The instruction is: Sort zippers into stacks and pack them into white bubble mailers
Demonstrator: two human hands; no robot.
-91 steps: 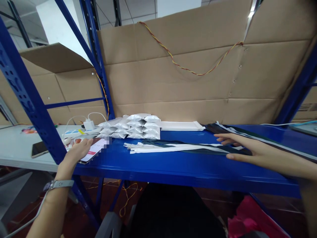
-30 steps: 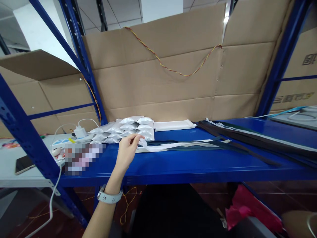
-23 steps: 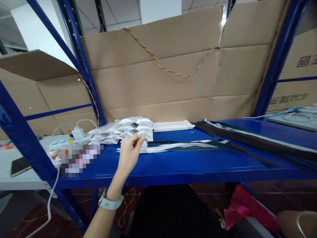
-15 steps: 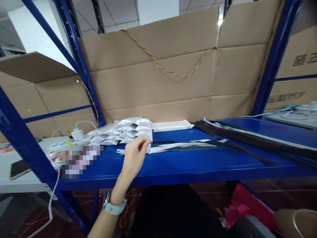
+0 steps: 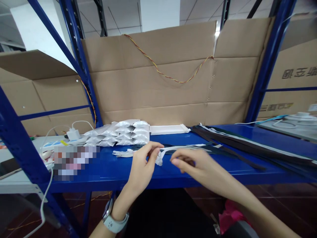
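My left hand pinches the end of a long white strip, lifted a little off the blue shelf. My right hand hovers just to the right of that end with fingers curled and nothing visibly in them. The strip belongs to a bundle of white and dark strips lying along the shelf. A stack of white sealed pouches sits behind my left hand.
A flat white tray lies by the cardboard back wall. Long dark strips run to the right. A charger and cables and a phone sit at left. Blue uprights frame the shelf.
My left hand has drawn the white strip's end toward me and to the right. My right hand has come in from the lower right to beside it.
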